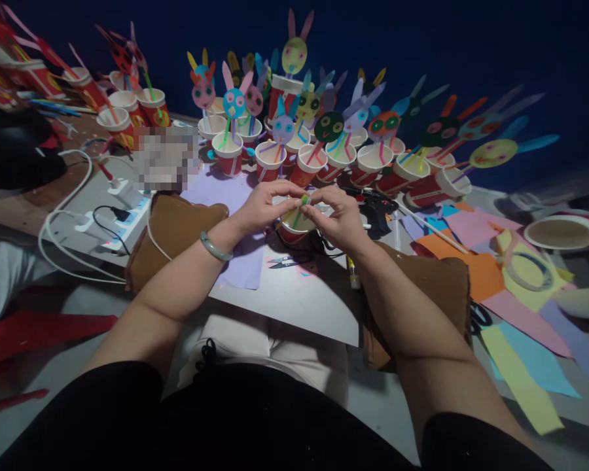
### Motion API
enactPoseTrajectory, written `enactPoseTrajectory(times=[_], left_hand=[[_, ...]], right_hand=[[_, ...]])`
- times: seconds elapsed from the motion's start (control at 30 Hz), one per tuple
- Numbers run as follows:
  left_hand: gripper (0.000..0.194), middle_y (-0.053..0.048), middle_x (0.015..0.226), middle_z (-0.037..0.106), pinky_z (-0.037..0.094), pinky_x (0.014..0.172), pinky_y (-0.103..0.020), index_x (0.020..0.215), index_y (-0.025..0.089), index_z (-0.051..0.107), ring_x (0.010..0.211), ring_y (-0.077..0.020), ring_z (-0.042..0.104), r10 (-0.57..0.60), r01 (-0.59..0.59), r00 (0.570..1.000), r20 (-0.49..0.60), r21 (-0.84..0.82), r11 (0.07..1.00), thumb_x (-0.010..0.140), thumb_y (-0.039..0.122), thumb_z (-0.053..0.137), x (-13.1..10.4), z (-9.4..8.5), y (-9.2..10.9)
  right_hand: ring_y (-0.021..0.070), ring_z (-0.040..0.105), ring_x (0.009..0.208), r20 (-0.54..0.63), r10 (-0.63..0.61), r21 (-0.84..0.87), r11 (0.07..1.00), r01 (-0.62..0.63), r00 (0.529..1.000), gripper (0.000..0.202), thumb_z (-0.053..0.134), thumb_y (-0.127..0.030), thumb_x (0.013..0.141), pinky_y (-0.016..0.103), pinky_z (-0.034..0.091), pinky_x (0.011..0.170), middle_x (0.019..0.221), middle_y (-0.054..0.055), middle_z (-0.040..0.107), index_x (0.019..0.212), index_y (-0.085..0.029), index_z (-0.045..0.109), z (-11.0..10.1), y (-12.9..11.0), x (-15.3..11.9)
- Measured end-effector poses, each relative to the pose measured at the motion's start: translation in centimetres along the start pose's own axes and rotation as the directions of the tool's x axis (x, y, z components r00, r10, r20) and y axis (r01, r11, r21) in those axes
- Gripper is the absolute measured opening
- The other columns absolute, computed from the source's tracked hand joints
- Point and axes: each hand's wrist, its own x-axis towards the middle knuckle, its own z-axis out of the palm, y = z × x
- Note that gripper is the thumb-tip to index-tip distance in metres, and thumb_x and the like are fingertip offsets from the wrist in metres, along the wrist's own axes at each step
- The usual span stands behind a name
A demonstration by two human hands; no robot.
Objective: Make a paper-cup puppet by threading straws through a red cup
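Between the fingertips of both hands is a small green and yellow piece [305, 199]; its exact kind is too small to make out. My left hand [269, 204] pinches it from one side, with a bangle on that wrist. On the other side the thumb and fingers of my right hand [338, 212] close on it. Directly beneath stands a paper cup [297, 232], partly hidden by my hands, with a thin greenish stick showing inside. Thread snips [287, 262] lie on the table in front of the cup.
Several red paper cups with rabbit faces [328, 126] line the back. A black glue gun [377, 212] lies right of my hands. Coloured paper [476, 275] and a tape roll [529, 268] cover the right side. A power strip [127, 226] with cables is left.
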Motion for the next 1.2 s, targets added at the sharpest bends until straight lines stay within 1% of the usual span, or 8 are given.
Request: enactPoseTrajectory(times=[0.13, 0.23, 0.37, 0.5, 0.63, 0.83, 1.0, 1.2], left_hand=[[0.045, -0.009, 0.1, 0.078, 0.055, 0.092, -0.035, 0.095, 0.019, 0.08, 0.097, -0.0203, 0.072, -0.032, 0.03, 0.999, -0.029, -0.077, 0.997, 0.082, 0.062, 0.078, 0.0, 0.1, 0.1], [0.048, -0.008, 0.097, 0.077, 0.055, 0.091, -0.033, 0.095, 0.018, 0.077, 0.093, -0.0186, 0.071, -0.103, 0.1, 0.995, -0.01, -0.161, 0.982, 0.078, 0.063, 0.082, 0.0, 0.2, 0.0], [0.053, -0.005, 0.092, 0.074, 0.054, 0.087, -0.032, 0.092, 0.017, 0.072, 0.086, -0.016, 0.068, -0.177, 0.176, 0.984, 0.02, -0.258, 0.95, 0.074, 0.065, 0.085, 0.0, 0.5, -0.2], [0.056, -0.003, 0.089, 0.072, 0.054, 0.082, -0.03, 0.09, 0.018, 0.069, 0.082, -0.0143, 0.065, -0.227, 0.223, 0.974, 0.023, -0.295, 0.929, 0.071, 0.068, 0.085, -0.1, 0.8, -0.3], [0.05, -0.002, 0.085, 0.069, 0.051, 0.078, -0.028, 0.088, 0.017, 0.068, 0.078, -0.0131, 0.062, -0.25, 0.235, 0.968, -0.011, -0.305, 0.923, 0.071, 0.061, 0.087, -0.1, 1.0, -0.4], [0.031, -0.002, 0.083, 0.07, 0.047, 0.072, -0.028, 0.083, 0.016, 0.067, 0.074, -0.0129, 0.06, -0.243, 0.217, 0.964, -0.108, -0.208, 0.954, 0.075, 0.043, 0.081, 0.0, 1.2, -0.7], [0.017, -0.001, 0.078, 0.071, 0.051, 0.076, -0.029, 0.076, 0.017, 0.066, 0.077, -0.0141, 0.064, -0.173, 0.157, 0.962, -0.21, -0.09, 0.984, 0.077, 0.032, 0.075, -0.2, 1.6, -0.2], [0.012, -0.002, 0.079, 0.071, 0.051, 0.079, -0.031, 0.074, 0.018, 0.067, 0.079, -0.0153, 0.065, -0.053, 0.067, 0.954, -0.296, 0.036, 0.997, 0.079, 0.026, 0.074, -0.6, 1.9, 0.6]], right_hand=[[0.0245, 0.063, 0.081, -0.002, 0.015, 0.017, 1.0, -0.015, 1.0, 0.037, 0.078, -0.058, 0.084, 0.043, 0.046, 0.086, 0.08, 0.005, 0.074, 0.071, -0.025, 0.069, 0.1, -0.1, 0.0], [0.0251, 0.064, 0.084, -0.003, 0.02, 0.005, 1.0, -0.02, 1.0, 0.036, 0.077, -0.057, 0.086, 0.044, 0.046, 0.089, 0.082, 0.005, 0.074, 0.072, -0.026, 0.069, 0.3, 0.0, -0.1], [0.0252, 0.064, 0.084, -0.018, -0.007, -0.043, 0.999, 0.006, 1.0, 0.038, 0.073, -0.059, 0.089, 0.044, 0.045, 0.09, 0.08, 0.005, 0.073, 0.072, -0.026, 0.066, 0.5, 0.2, -0.2], [0.0243, 0.062, 0.08, -0.03, -0.003, -0.069, 0.998, 0.001, 1.0, 0.042, 0.07, -0.063, 0.089, 0.044, 0.045, 0.09, 0.077, 0.004, 0.07, 0.07, -0.026, 0.062, 0.7, 0.4, -0.2], [0.0239, 0.061, 0.08, -0.054, 0.002, -0.084, 0.996, -0.006, 0.999, 0.042, 0.069, -0.061, 0.09, 0.043, 0.045, 0.089, 0.077, 0.004, 0.068, 0.07, -0.026, 0.059, 1.1, 0.6, -0.3], [0.0242, 0.061, 0.082, -0.118, 0.019, -0.066, 0.997, -0.027, 0.993, 0.037, 0.07, -0.054, 0.091, 0.044, 0.045, 0.09, 0.079, 0.004, 0.069, 0.07, -0.025, 0.058, 1.8, 0.6, -0.7], [0.0248, 0.062, 0.084, -0.171, 0.021, -0.068, 0.997, -0.033, 0.985, 0.036, 0.068, -0.052, 0.091, 0.046, 0.046, 0.092, 0.08, 0.004, 0.07, 0.07, -0.026, 0.056, 2.6, 0.4, -1.1], [0.0258, 0.064, 0.089, -0.195, 0.034, -0.046, 0.998, -0.044, 0.98, 0.036, 0.067, -0.055, 0.092, 0.045, 0.047, 0.091, 0.084, 0.005, 0.07, 0.073, -0.026, 0.057, 3.0, 0.6, -1.5]])
